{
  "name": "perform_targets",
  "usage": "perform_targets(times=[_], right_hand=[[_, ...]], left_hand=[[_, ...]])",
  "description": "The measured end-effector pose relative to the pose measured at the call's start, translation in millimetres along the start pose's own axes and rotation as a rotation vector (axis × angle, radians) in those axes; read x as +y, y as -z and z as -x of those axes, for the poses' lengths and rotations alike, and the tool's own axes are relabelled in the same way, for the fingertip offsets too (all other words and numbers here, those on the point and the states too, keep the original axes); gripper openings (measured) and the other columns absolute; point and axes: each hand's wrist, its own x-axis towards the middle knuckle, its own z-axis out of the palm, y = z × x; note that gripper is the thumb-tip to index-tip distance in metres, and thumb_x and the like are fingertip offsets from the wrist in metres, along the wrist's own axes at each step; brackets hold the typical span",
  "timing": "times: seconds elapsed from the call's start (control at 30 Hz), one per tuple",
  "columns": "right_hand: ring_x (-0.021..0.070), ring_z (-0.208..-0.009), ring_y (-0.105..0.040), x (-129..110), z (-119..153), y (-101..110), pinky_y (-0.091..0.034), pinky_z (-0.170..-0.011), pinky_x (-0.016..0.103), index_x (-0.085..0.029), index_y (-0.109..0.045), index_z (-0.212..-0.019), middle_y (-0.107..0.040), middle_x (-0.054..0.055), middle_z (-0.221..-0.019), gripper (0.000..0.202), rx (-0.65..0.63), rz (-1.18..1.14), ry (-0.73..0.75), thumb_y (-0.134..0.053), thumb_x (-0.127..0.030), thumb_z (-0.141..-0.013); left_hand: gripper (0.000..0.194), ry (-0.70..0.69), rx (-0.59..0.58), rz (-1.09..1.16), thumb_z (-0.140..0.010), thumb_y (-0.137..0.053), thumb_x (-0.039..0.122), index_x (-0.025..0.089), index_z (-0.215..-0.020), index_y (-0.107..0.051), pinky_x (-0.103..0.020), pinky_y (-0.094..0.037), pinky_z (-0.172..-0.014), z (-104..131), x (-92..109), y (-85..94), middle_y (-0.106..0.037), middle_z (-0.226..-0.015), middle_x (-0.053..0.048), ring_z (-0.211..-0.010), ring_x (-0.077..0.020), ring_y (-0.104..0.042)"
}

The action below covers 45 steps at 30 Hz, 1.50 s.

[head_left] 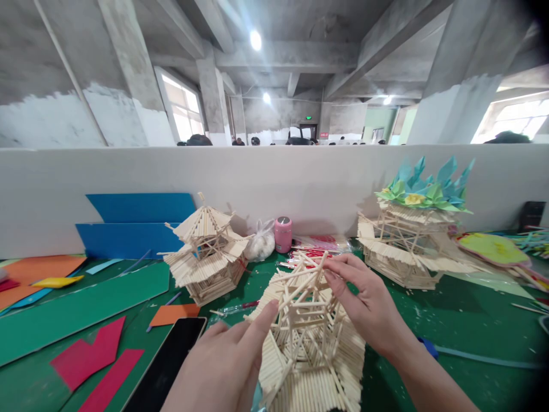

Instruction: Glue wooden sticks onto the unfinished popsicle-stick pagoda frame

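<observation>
Before me stands a pavilion model (300, 337) built of thin pale wooden sticks, with slatted lower roofs and a bare stick frame on top. At the peak of that frame, my right hand (360, 286) is closed, thumb and forefinger pinching a stick end. My left hand (227, 355) reaches in from the lower left, its index finger stretched out against the frame's left side. The other left fingers are bent and apart from the sticks; the left thumb is hidden.
Another stick pavilion (208, 252) stands back left; a third model (403, 246) topped with folded paper stands right. Around them are a pink cup (283, 233), plastic bag (261, 240), phone (167, 360), coloured paper (90, 355) and blue boards (137, 240). A white partition (300, 177) closes the back.
</observation>
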Motion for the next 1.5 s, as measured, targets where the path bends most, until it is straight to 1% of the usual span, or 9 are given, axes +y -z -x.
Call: perform_targets(times=[0.2, 0.43, 0.67, 0.93, 1.07, 1.2, 1.27, 1.4, 1.5], right_hand=[[0.0155, -0.088, -0.051, -0.7, -0.3, -1.1, -0.040, -0.078, 0.030, -0.023, -0.061, -0.100, -0.055, 0.003, -0.093, 0.021, 0.001, 0.014, 0.001, -0.046, -0.022, -0.086], [0.0180, -0.089, -0.052, -2.8, -0.1, -2.0, -0.041, -0.079, 0.033, -0.022, -0.061, -0.100, -0.057, 0.005, -0.093, 0.021, 0.017, 0.035, -0.001, -0.046, -0.023, -0.085], [0.0162, -0.089, -0.052, -3.1, 0.2, -2.9, -0.041, -0.078, 0.030, -0.024, -0.060, -0.100, -0.056, 0.003, -0.092, 0.020, 0.023, 0.016, 0.006, -0.047, -0.023, -0.085], [0.0165, -0.082, -0.053, -5.2, -0.6, -7.3, -0.042, -0.073, 0.030, -0.021, -0.062, -0.087, -0.057, 0.003, -0.086, 0.013, 0.074, -0.003, -0.031, -0.052, -0.027, -0.082], [0.0166, -0.080, -0.053, -4.4, -0.8, -8.9, -0.043, -0.071, 0.030, -0.022, -0.064, -0.087, -0.057, 0.003, -0.084, 0.013, 0.103, -0.007, -0.059, -0.054, -0.028, -0.081], [0.0159, -0.078, -0.052, -3.0, 0.9, -9.4, -0.043, -0.069, 0.029, -0.024, -0.065, -0.088, -0.056, 0.002, -0.084, 0.013, 0.107, -0.016, -0.074, -0.054, -0.029, -0.081], [0.0162, -0.079, -0.052, -2.7, 1.2, -9.5, -0.043, -0.069, 0.029, -0.024, -0.065, -0.087, -0.056, 0.002, -0.083, 0.014, 0.112, -0.008, -0.071, -0.054, -0.029, -0.081], [0.0165, -0.080, -0.052, -3.2, 1.0, -9.8, -0.042, -0.070, 0.029, -0.023, -0.065, -0.087, -0.056, 0.002, -0.084, 0.015, 0.110, 0.008, -0.068, -0.054, -0.029, -0.081], [0.0160, -0.080, -0.052, -3.6, 1.2, -10.0, -0.042, -0.071, 0.029, -0.022, -0.065, -0.088, -0.056, 0.002, -0.085, 0.014, 0.111, 0.005, -0.074, -0.054, -0.029, -0.081]], left_hand=[[0.046, -0.007, 0.005, 0.013, -0.080, -0.032, 0.007, 0.012, -0.125, -0.035, -0.027, -0.046, -0.052, 2.7, -0.9, -1.4, -0.064, -0.068, -0.001, -0.052, -0.0157, -0.056], [0.045, 0.022, -0.008, 0.028, -0.080, -0.033, 0.005, 0.012, -0.125, -0.038, -0.027, -0.047, -0.054, 3.1, 1.4, -1.8, -0.063, -0.067, -0.001, -0.053, -0.0159, -0.057], [0.044, 0.052, -0.016, 0.049, -0.081, -0.033, 0.007, 0.012, -0.123, -0.042, -0.028, -0.047, -0.055, -0.5, 3.8, -0.5, -0.064, -0.067, -0.002, -0.055, -0.0169, -0.057], [0.043, 0.085, -0.044, 0.042, -0.082, -0.033, 0.007, 0.013, -0.124, -0.041, -0.028, -0.048, -0.056, 0.0, 5.2, -0.6, -0.065, -0.071, -0.003, -0.059, -0.0178, -0.059], [0.037, 0.104, -0.023, 0.085, -0.084, -0.032, 0.009, 0.011, -0.119, -0.043, -0.030, -0.049, -0.058, -0.6, 6.2, -0.6, -0.066, -0.075, -0.005, -0.060, -0.0182, -0.060], [0.032, 0.142, 0.004, 0.113, -0.085, -0.031, 0.012, 0.014, -0.112, -0.048, -0.029, -0.049, -0.058, -1.5, 8.6, -1.1, -0.066, -0.070, -0.004, -0.061, -0.0179, -0.061], [0.030, 0.156, 0.015, 0.114, -0.085, -0.032, 0.013, 0.017, -0.107, -0.051, -0.028, -0.049, -0.057, -2.7, 9.6, -1.5, -0.066, -0.068, -0.003, -0.061, -0.0175, -0.062], [0.028, 0.123, 0.021, 0.131, -0.081, -0.031, 0.009, 0.014, -0.096, -0.055, -0.030, -0.049, -0.053, -7.3, 11.0, -2.1, -0.065, -0.064, -0.005, -0.056, -0.0189, -0.061], [0.025, 0.132, -0.009, 0.175, -0.080, -0.032, 0.008, 0.014, -0.084, -0.056, -0.032, -0.049, -0.052, -13.6, 12.8, -1.7, -0.065, -0.064, -0.006, -0.057, -0.0206, -0.061]])
